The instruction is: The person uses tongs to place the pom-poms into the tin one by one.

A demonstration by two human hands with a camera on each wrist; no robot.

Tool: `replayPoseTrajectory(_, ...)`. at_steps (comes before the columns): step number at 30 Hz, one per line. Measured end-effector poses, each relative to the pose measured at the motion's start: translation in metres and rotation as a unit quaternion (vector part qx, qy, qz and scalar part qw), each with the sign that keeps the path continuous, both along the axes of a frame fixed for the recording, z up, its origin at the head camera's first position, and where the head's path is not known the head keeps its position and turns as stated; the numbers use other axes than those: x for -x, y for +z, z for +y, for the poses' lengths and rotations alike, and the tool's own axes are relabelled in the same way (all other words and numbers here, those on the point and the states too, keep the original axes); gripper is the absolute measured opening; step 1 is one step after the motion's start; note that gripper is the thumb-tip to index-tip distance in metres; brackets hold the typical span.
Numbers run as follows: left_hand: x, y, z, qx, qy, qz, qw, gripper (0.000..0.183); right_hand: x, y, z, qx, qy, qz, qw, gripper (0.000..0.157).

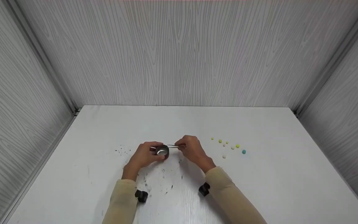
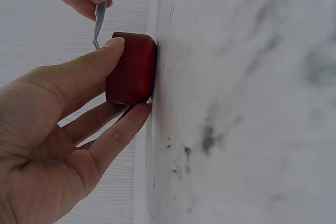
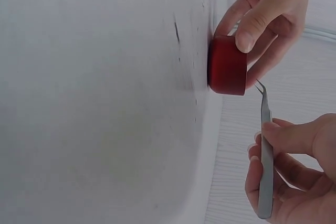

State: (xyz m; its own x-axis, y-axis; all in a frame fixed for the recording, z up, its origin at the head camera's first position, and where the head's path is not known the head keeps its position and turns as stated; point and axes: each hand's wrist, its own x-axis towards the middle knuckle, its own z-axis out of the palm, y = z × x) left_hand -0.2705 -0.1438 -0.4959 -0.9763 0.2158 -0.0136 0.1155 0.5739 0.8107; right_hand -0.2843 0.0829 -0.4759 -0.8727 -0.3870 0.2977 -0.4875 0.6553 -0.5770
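Observation:
My left hand (image 1: 143, 154) holds a small round red cup (image 2: 134, 69) between thumb and fingers. The cup sits upright at the tabletop, and its silvery inside shows from above in the head view. In my right hand (image 1: 194, 150) is a pair of metal tweezers (image 3: 266, 177), pinched between thumb and fingers. Their thin bent tips point left, close to the cup's rim, and stand slightly apart in the right wrist view. Nothing shows between the tips.
Right of my right hand, several small balls lie scattered on the white table (image 1: 120, 124): yellow ones (image 1: 237, 146), whitish ones (image 1: 224, 156) and a teal one (image 1: 244, 151). Dark specks (image 1: 163, 170) mark the tabletop near my hands. Grey wood-grain panels (image 1: 179, 56) stand behind and at both sides.

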Motion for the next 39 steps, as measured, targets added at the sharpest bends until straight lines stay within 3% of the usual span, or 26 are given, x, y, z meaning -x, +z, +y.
replayPoseTrajectory(6, 0.000, 0.001, 0.000, 0.003, -0.004, -0.001, 1.0000, 0.053, -0.001, 0.006, 0.011, 0.014, -0.009, -0.015, 1.000, 0.019)
replayPoseTrajectory(12, -0.001, 0.001, 0.000, -0.007, 0.006, -0.014, 0.9999, 0.053, -0.001, 0.008, 0.024, 0.020, -0.005, 0.007, 1.000, 0.017)
replayPoseTrajectory(23, -0.001, 0.002, 0.002, 0.003, 0.007, -0.012, 0.9999, 0.053, -0.004, 0.010, 0.055, 0.045, -0.022, -0.012, 0.999, 0.016)
replayPoseTrajectory(39, -0.002, 0.002, 0.000, -0.008, 0.005, -0.014, 0.9999, 0.053, -0.001, 0.013, 0.103, 0.034, -0.054, -0.018, 0.998, 0.017)
